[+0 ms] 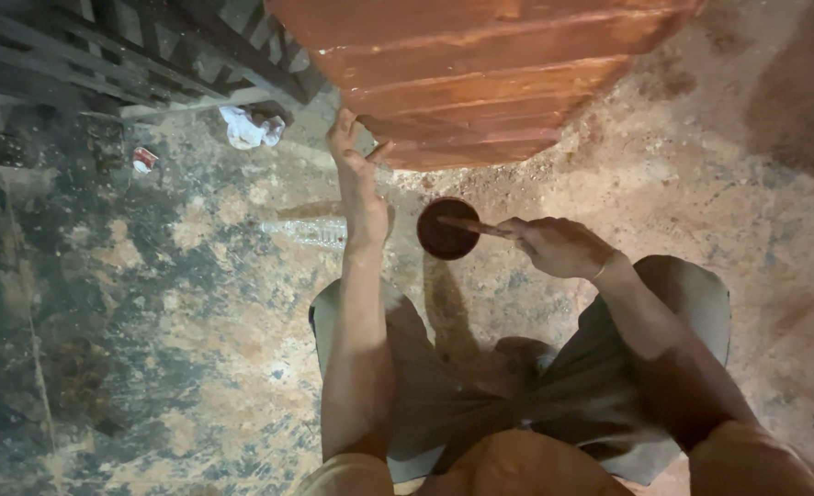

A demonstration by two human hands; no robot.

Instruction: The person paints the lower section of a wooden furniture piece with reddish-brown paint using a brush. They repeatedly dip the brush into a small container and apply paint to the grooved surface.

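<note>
Below the stacked reddish wooden panels (480,73), the left hand (356,174) reached up with its fingers spread and pressed against the lowest panel's edge, gripping nothing. Just beside it, the right hand (554,246) had closed around a thin stick or brush handle (467,225), whose tip sat in a small round bowl (446,230) of dark reddish-brown liquid, possibly stain; what held the bowl up could not be told. On the stained concrete floor (150,294) behind lay a crumpled white rag (249,129), near a dark slatted pallet (150,46)
</note>
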